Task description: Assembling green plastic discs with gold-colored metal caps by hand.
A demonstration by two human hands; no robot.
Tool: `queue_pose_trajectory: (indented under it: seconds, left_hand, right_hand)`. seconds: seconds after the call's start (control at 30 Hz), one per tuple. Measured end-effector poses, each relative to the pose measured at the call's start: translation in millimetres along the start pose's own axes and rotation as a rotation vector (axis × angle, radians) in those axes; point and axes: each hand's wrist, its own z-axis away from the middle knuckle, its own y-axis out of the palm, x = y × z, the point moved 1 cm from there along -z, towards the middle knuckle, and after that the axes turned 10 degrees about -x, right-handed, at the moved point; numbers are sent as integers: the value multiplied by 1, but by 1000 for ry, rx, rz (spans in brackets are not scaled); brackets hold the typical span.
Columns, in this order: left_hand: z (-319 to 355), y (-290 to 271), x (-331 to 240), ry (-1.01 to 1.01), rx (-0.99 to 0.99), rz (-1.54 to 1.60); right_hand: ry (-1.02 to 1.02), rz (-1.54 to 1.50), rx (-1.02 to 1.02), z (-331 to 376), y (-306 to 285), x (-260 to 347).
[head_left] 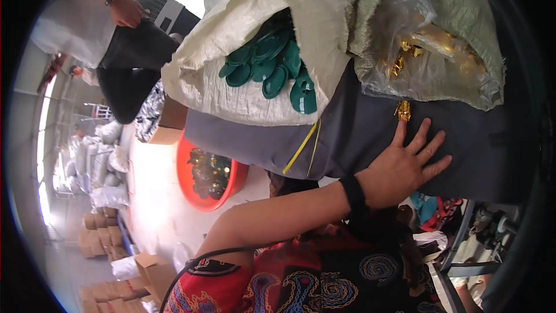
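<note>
My left hand (399, 171), with a black band at its wrist, lies over the dark grey cloth (359, 139) of the work surface. Its fingers are spread, and one fingertip touches a small shiny gold foil piece (403, 110). Just beyond, more gold pieces (397, 66) show through a clear plastic bag (385, 81) in the mouth of a woven sack (492, 75). Left of that, glossy green discs (275, 81) spill onto the lip of a pale woven sack (202, 95). My right hand does not show.
Yellow strips (301, 149) lie on the cloth's near side. Below it, an orange tub (186, 182) holds shiny pieces on the floor. Another person's hand (125, 11) is at upper left, near a cardboard box (169, 120). Boxes (103, 237) and sacks (92, 159) stand farther left.
</note>
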Motion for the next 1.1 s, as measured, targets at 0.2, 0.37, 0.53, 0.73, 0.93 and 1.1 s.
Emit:
queue_pose_trajectory:
  seconds: [0.2, 0.37, 0.53, 0.73, 0.93, 1.1]
  left_hand:
    - [2, 0, -1, 64, 16, -53]
    - [19, 3, 2, 41, -57, -132]
    - [31, -28, -3, 13, 0, 66]
    - [99, -107, 73, -272, -661, 225]
    - [158, -110, 165, -661, -517, -212]
    - [153, -96, 179, -798, -363, -329]
  right_hand:
    - [110, 251, -100, 0, -49, -10]
    - [309, -906, -608, 34, -134, 225]
    - [-18, -901, -368, 76, -181, 310]
    - [-198, -831, -407, 90, -190, 352]
    - [-283, -784, -373, 74, -187, 379]
    - [-420, -711, -313, 58, -183, 424]
